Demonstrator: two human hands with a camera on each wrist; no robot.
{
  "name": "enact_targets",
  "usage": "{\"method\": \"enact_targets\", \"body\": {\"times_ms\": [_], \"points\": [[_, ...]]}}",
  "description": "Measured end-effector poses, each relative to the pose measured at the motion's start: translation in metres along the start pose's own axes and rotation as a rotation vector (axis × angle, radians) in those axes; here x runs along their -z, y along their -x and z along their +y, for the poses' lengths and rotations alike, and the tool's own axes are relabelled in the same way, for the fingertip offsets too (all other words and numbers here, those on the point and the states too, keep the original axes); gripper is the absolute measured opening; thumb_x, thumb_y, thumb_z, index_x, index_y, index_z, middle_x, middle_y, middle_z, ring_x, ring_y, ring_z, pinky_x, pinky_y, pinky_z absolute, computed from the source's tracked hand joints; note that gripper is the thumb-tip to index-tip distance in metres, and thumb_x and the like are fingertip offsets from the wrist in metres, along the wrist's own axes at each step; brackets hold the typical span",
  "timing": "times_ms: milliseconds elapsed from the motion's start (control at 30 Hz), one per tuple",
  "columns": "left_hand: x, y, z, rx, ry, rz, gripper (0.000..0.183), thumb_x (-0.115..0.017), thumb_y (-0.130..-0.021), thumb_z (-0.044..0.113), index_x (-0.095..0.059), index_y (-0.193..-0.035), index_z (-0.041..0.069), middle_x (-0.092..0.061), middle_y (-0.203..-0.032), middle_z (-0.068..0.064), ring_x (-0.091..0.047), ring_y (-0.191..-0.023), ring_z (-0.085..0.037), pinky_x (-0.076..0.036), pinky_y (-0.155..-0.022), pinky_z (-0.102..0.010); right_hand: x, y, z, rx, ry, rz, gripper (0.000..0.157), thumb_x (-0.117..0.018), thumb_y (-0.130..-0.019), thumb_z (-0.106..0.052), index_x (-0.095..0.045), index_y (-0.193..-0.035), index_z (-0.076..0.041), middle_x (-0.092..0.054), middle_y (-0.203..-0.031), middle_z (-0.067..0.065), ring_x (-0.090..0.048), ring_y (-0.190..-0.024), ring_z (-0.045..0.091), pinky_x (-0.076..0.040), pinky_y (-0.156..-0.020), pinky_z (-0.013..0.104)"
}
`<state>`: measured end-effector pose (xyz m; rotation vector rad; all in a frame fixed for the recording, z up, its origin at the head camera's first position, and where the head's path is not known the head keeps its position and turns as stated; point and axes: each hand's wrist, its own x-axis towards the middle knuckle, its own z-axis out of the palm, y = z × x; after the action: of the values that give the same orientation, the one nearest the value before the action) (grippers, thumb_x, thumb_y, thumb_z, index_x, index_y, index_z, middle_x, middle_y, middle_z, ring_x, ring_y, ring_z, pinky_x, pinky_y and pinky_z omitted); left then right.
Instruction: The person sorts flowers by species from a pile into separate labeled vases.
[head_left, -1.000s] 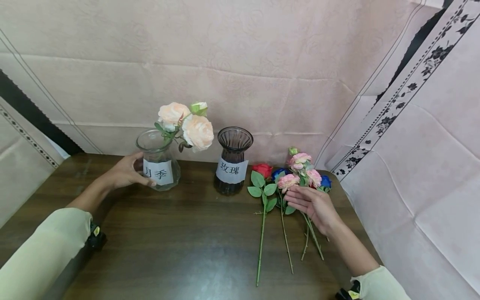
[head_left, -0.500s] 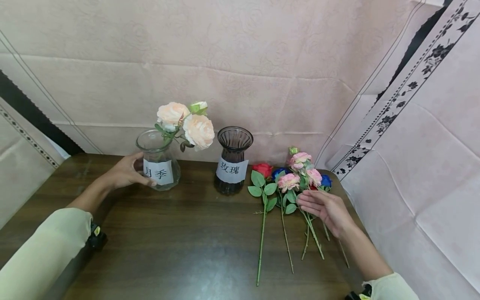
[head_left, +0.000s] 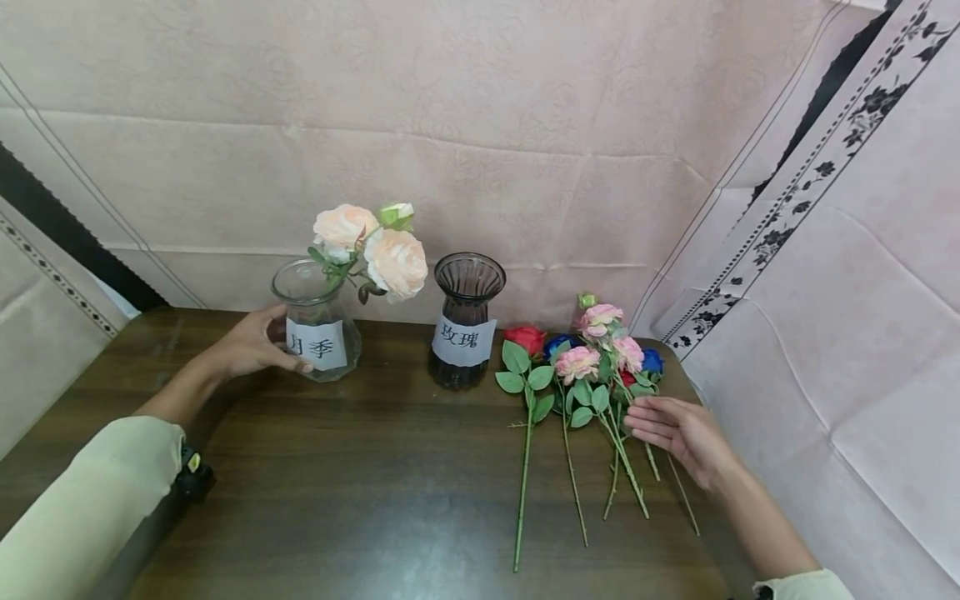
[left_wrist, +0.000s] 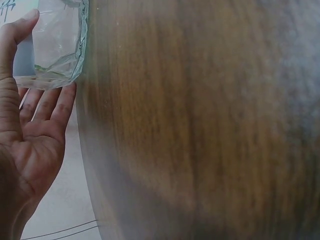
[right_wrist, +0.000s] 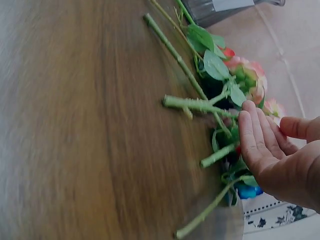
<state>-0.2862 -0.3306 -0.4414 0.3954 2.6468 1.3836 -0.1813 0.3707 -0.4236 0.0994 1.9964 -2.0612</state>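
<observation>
My left hand (head_left: 251, 342) holds the clear glass vase (head_left: 348, 337) at its left side, thumb across the front near the white label and fingers behind. A spray of cream flowers (head_left: 396, 262) leans out of this vase to the right. My right hand (head_left: 678, 429) is over the right part of the laid-out flowers, fingers straight and together, gripping nothing. Beside its fingertips are the stems of a pink flower spray (head_left: 577, 364), also visible in the right wrist view as a thick cut green stem (right_wrist: 187, 103). Whether the fingertips touch the stems I cannot tell.
A dark ribbed glass vase (head_left: 461, 375) with a white label stands mid-table. Right of it lie a red rose (head_left: 525, 339) and blue roses (head_left: 652, 362), stems toward the front of the wooden table (head_left: 360, 483). Pale cloth (head_left: 480, 125) hangs behind.
My right hand has drawn back to the right and nearer the front, away from the pink blooms, uncovering leaves and stems. My left hand and the clear vase have stayed put.
</observation>
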Motion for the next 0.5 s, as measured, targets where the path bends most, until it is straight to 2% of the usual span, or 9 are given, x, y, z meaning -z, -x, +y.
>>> {"method": "enact_targets", "body": {"times_ms": [133,500], "points": [[0.0,0.001,-0.001,0.002,-0.002,0.0,0.105,-0.101,-0.084,0.014,-0.042,-0.17,0.006,-0.066,-0.152,-0.025,-0.064,-0.142,-0.045,-0.056,-0.098,-0.014,0.01,0.002,0.0,-0.004,0.004,-0.005,0.034,-0.048,-0.123,-0.022,-0.071,-0.137,-0.001,-0.086,-0.119,0.002,-0.084,-0.11,0.015,-0.068,-0.1,0.031],[0.0,0.001,0.0,0.0,0.006,-0.005,0.108,-0.101,-0.084,0.013,-0.039,-0.172,0.006,-0.064,-0.155,-0.026,-0.063,-0.144,-0.047,-0.057,-0.099,-0.014,0.028,0.002,0.006,-0.033,0.066,0.035,0.038,-0.048,-0.123,-0.02,-0.064,-0.142,0.008,-0.087,-0.116,-0.001,-0.084,-0.106,0.013,-0.068,-0.098,0.03]]}}
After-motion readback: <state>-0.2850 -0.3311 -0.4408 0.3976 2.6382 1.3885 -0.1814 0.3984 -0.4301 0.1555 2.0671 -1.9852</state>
